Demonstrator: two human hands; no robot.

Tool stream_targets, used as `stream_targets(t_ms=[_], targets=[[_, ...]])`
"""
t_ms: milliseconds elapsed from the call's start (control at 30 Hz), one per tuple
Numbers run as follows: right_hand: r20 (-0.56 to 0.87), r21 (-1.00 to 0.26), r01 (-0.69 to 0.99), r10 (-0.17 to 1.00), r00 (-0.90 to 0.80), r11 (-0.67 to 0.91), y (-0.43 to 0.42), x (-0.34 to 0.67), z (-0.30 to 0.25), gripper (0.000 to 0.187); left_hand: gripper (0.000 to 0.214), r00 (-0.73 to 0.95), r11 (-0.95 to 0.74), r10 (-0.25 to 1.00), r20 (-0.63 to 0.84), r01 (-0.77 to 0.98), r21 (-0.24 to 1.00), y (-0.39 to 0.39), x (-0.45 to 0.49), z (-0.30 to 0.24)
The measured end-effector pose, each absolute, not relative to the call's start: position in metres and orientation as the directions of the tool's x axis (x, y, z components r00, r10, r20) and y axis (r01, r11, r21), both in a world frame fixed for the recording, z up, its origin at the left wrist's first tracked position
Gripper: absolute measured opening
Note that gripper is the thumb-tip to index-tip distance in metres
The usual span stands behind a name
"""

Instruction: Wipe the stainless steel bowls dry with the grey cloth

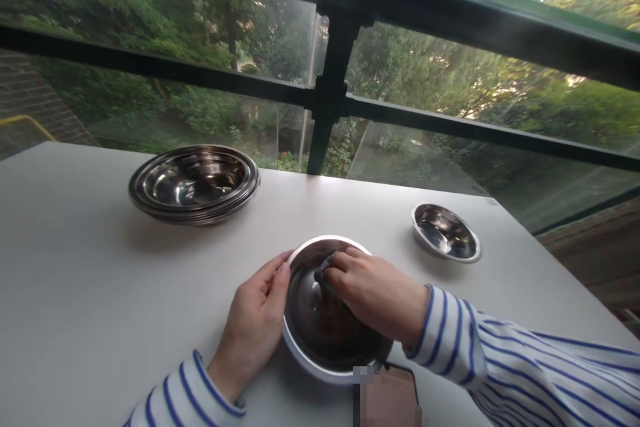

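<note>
A shiny metal bowl (320, 340) stands near the front of the white table, its inside facing up toward me. My left hand (260, 313) grips its left rim, thumb over the edge and the other fingers along the outer wall. Inside the bowl, my right hand (365, 283) is closed on a small dark grey textured cloth (324, 267), which touches the inner wall. Most of that cloth is hidden by my fingers, and its exact kind is hard to make out. Both sleeves are striped blue and white.
A stack of several metal bowls (195, 187) sits at the back left of the white table (100, 293). One smaller metal bowl (447, 233) is at the right. A phone-like object (390, 393), partly blurred out, lies at the front. Windows (200, 27) rise behind the table.
</note>
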State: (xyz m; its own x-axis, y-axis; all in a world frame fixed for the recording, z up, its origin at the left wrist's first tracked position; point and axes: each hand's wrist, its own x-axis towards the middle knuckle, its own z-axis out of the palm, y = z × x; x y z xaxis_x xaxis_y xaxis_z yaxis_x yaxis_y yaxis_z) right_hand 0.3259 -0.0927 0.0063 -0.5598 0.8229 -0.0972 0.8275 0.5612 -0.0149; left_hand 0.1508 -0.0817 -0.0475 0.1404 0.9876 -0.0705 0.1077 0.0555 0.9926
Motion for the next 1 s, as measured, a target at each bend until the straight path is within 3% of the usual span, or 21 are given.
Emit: stream_targets(t_ms=[167, 267, 467, 633, 833, 1000], targets=[[-0.050, -0.073, 0.822, 0.821, -0.569, 0.565, -0.084, 0.312, -0.011, 0.017, 0.044, 0.110, 0.021, 0.993, -0.036, 0.128, 0.992, -0.080, 0.154, -0.050], [-0.045, -0.126, 0.733, 0.734, -0.678, 0.669, -0.084, 0.307, -0.009, 0.016, 0.041, 0.075, 0.016, 0.997, -0.025, 0.128, 0.992, -0.080, 0.155, -0.049], [-0.191, -0.279, 0.600, 0.569, -0.800, 0.750, -0.101, 0.311, 0.005, 0.017, 0.037, 0.072, 0.047, 0.996, -0.053, 0.080, 0.996, -0.082, 0.157, -0.045], [-0.114, -0.160, 0.676, 0.667, -0.737, 0.720, -0.093, 0.307, -0.002, 0.015, 0.039, 0.131, 0.035, 0.990, -0.044, 0.066, 0.997, -0.082, 0.157, -0.046], [-0.054, -0.016, 0.826, 0.824, -0.564, 0.564, -0.077, 0.306, -0.013, 0.015, 0.040, 0.106, 0.009, 0.994, -0.017, 0.076, 0.997, -0.080, 0.157, -0.047], [-0.124, -0.126, 0.693, 0.682, -0.721, 0.710, -0.089, 0.304, -0.002, 0.014, 0.037, 0.060, 0.008, 0.998, -0.012, 0.069, 0.998, -0.081, 0.159, -0.046]])
